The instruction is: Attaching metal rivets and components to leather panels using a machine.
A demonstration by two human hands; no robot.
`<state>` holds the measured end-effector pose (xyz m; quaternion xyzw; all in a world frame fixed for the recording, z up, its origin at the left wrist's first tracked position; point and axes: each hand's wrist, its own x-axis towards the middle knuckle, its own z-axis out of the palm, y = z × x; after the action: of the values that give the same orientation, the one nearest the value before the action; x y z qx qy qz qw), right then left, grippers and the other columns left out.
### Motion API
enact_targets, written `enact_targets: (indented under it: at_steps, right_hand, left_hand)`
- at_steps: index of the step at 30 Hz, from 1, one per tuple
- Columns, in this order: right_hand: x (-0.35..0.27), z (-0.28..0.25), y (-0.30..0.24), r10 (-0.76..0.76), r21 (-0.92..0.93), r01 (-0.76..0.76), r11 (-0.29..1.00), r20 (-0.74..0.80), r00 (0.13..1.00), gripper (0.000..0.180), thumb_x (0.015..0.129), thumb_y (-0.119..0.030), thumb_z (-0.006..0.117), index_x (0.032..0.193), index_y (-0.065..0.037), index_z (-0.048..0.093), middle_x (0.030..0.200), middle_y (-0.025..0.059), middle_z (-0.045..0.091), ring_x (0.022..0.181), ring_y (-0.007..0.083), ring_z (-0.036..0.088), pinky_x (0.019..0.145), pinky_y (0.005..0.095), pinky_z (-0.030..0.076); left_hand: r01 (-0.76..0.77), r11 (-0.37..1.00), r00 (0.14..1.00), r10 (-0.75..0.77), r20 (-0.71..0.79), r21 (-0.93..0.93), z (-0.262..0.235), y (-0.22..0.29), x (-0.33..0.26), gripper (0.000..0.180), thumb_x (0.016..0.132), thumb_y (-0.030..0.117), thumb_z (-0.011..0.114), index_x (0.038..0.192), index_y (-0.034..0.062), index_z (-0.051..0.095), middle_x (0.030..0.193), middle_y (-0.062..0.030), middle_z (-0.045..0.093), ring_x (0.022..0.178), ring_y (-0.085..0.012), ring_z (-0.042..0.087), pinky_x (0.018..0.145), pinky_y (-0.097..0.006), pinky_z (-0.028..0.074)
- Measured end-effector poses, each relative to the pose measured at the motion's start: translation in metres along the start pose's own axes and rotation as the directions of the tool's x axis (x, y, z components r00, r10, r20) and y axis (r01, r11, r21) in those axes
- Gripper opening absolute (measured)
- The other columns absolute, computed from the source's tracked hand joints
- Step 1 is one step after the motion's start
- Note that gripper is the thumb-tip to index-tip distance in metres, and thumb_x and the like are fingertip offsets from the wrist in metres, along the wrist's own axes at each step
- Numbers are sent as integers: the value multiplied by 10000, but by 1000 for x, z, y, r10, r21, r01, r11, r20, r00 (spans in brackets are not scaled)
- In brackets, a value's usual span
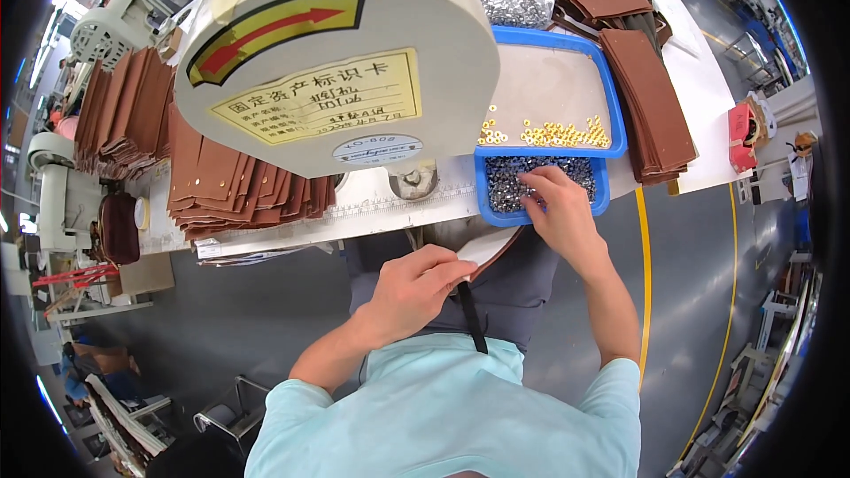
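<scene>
My left hand (416,288) is closed over my lap, its thumb and fingers pinching the end of a brown leather-like piece with a pale face (489,246). The piece slants up to the right under the table edge. My right hand (560,212) reaches into the smaller blue tray (542,220). Its thumb and index finger are curved and a little apart, with their tips at the small silvery and dark metal fasteners (506,184) there. Whether a fastener lies between them is too small to tell.
A white machine head (345,80) looms over the table. Behind the small tray stands a larger blue tray (617,88) with brass-coloured rings (567,134). Brown panels lie stacked on the left (239,181) and right (646,106). A clear bag of metal parts (513,0) sits behind.
</scene>
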<state>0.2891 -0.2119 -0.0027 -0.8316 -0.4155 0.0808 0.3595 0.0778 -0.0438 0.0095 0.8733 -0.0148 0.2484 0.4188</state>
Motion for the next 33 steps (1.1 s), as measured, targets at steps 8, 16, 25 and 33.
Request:
enact_targets:
  at_steps: [8, 16, 25, 33]
  right_hand:
    - [4, 16, 21, -73, -211, 66, 975, -26, 997, 113, 873, -11, 715, 984, 3, 730, 964, 153, 679, 833, 377, 685, 721, 454, 567]
    - [-22, -7, -36, 72, 506, -220, 834, 296, 953, 83, 911, -18, 745, 985, 19, 750, 903, 96, 746, 741, 157, 704, 678, 287, 571]
    - [-33, -10, -56, -91, 611, -728, 311, 782, 617, 114, 867, 41, 788, 980, 42, 776, 958, 93, 740, 891, 138, 691, 809, 266, 563]
    - [-34, -2, -48, -84, 525, -831, 183, 851, 519, 134, 813, 71, 803, 943, 47, 784, 957, 107, 740, 899, 186, 704, 842, 313, 573]
  left_hand:
    - [-235, 969, 966, 242, -90, 80, -5, -7, -6, 273, 648, -82, 804, 865, 34, 686, 933, -97, 745, 787, -233, 742, 619, -314, 610]
    - [-346, 936, 937, 349, -28, 65, -8, -6, -7, 141, 767, -13, 739, 887, 18, 672, 966, -108, 757, 806, -252, 756, 645, -320, 624]
    - [-521, 851, 851, 524, -37, 62, -7, 4, -5, 208, 701, 49, 777, 886, 14, 691, 907, -80, 721, 785, -228, 729, 642, -305, 610]
    - [-544, 831, 835, 550, -25, 115, -9, 3, 0, 208, 673, 69, 778, 856, 36, 684, 880, -63, 701, 782, -227, 718, 662, -307, 612]
